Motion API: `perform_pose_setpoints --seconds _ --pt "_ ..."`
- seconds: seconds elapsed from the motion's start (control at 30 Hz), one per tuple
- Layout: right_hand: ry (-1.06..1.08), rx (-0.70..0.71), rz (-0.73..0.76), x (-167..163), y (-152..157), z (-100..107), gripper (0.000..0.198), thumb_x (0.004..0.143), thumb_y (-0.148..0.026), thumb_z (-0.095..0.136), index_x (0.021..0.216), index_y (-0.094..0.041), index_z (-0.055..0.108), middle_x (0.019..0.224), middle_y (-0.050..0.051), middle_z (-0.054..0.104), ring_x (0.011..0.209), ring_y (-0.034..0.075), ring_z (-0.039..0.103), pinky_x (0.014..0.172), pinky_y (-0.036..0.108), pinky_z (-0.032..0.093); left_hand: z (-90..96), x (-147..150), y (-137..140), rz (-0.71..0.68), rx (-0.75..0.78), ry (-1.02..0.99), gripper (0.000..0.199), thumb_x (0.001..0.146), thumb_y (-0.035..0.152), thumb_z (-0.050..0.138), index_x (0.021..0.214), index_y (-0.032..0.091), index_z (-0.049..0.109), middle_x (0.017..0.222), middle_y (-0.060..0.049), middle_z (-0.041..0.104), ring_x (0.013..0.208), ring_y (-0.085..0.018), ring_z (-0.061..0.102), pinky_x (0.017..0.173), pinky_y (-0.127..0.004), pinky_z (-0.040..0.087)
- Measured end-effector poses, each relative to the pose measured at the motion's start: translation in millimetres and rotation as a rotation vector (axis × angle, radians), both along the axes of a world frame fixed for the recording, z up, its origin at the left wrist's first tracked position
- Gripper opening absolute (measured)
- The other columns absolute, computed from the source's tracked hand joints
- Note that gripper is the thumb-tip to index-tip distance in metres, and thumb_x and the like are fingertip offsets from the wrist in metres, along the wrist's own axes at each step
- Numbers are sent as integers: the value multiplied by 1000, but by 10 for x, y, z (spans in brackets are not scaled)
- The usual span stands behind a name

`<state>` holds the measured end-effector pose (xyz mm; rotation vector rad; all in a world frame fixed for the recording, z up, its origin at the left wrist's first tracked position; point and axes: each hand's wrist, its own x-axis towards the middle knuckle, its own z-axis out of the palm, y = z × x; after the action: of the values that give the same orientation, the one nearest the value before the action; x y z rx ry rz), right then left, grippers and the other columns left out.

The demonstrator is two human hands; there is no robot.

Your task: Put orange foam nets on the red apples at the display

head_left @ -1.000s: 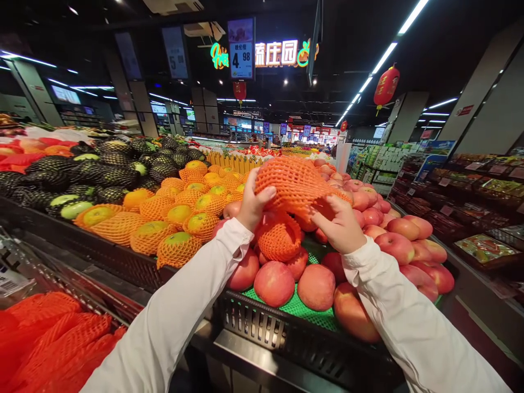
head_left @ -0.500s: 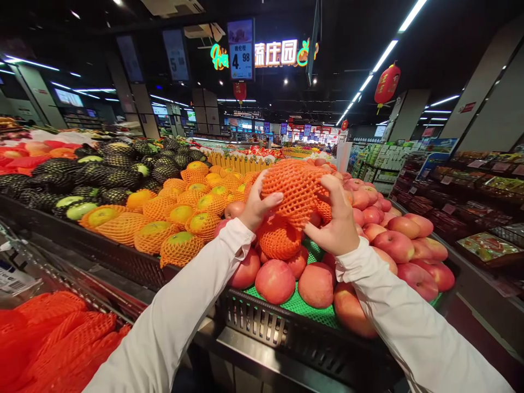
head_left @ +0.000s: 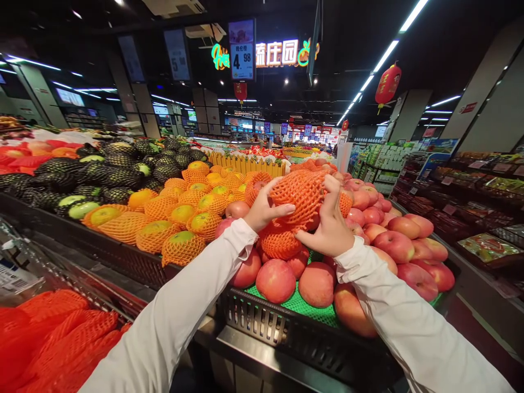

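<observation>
**Orange netted bundle [head_left: 301, 199] held up over loose apples [head_left: 275, 281]**

I have the bundle grasped from both sides, above the front of the black slotted crate [head_left: 256, 322]. The left hand's [head_left: 262, 210] grip holds its left side, thumb laid across the front; the right hand's [head_left: 331, 224] grip spans its right edge, fingers high and thumb low. The mesh is springy-looking foam, stretched into a rounded, bulging form; it veils whatever is inside.

Just below sits another netted fruit [head_left: 280, 244]. The apples are smooth, round and blushed red, the front ones resting on a green mesh liner [head_left: 305, 307]. To the left I see citrus [head_left: 183, 248] in yellow-orange sleeves, then green produce [head_left: 118, 177] in black netting; crumpled red nets [head_left: 53, 344] fill the lower left corner.

Fingers hide part of the bundle's right side. Its long axis seems to run roughly left to right, hand to hand; I cannot tell where the stem end points.
</observation>
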<state>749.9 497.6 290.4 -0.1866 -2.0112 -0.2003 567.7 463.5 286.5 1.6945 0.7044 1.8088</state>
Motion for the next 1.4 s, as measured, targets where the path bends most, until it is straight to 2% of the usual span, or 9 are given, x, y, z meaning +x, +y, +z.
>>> perform_pose_setpoints --seconds 0.17,0.4,0.63,0.8,0.93,1.03,1.17,1.3,1.4 --pt "12 -118 205 31 28 15 67 80 -42 49 138 -18 27 146 11 25 143 18 27 128 43 28 -30 50 -22 -34 -48 -237 78 51 50 85 113 15 54 112 -13 66 109 -33 63 94 -46 52" --pt "80 -161 326 60 -29 67 76 76 -53 58 137 -17 29 136 12 35 133 15 40 119 34 41 11 94 -106 -47 -33 -227 70 54 51 83 108 16 55 109 -12 67 111 -33 62 91 -46 54" --pt "346 100 23 43 -117 164 92 57 -59 79 127 -18 35 128 12 39 129 20 41 116 44 40 18 89 -94 -29 -16 -197 73 56 53 82 113 17 54 111 -13 65 111 -33 61 93 -46 53" --pt "119 21 64 5 -96 130 89 65 -43 77 139 -23 32 139 9 38 136 16 39 121 40 38 21 67 -74 -3 37 -64 85 50 53 87 118 18 49 117 -12 61 113 -30 59 99 -43 49" --pt "153 -49 70 -9 -96 97 85 59 -35 78 133 -21 37 133 6 44 130 14 44 117 35 43 49 46 -60 18 129 62 83 50 52 90 112 22 44 114 -9 56 106 -24 59 91 -36 51" --pt "300 -210 79 -37 -65 82 85 58 -39 77 129 -17 38 132 9 44 127 13 46 117 32 43 57 36 -49 -59 122 86 73 55 50 89 104 23 42 119 -8 51 99 -19 59 84 -31 51" --pt "516 -660 314 -98 17 60 92 58 -53 76 129 -15 31 136 12 42 119 11 53 112 32 48 53 41 -59 -41 50 245 54 60 39 88 94 19 51 125 -9 47 98 -16 56 79 -26 49" --pt "553 -1170 637 -152 -34 82 96 57 -54 76 135 -20 29 133 8 47 114 13 58 106 34 53 70 43 -72 107 122 397 39 64 36 86 82 15 58 102 -8 53 97 -17 52 81 -28 45" --pt "506 -1412 760 -166 -120 119 93 54 -57 77 130 -17 40 128 8 52 113 14 59 104 32 55 85 22 -66 123 207 418 33 72 38 80 75 15 55 88 -5 55 90 -17 52 85 -32 43"
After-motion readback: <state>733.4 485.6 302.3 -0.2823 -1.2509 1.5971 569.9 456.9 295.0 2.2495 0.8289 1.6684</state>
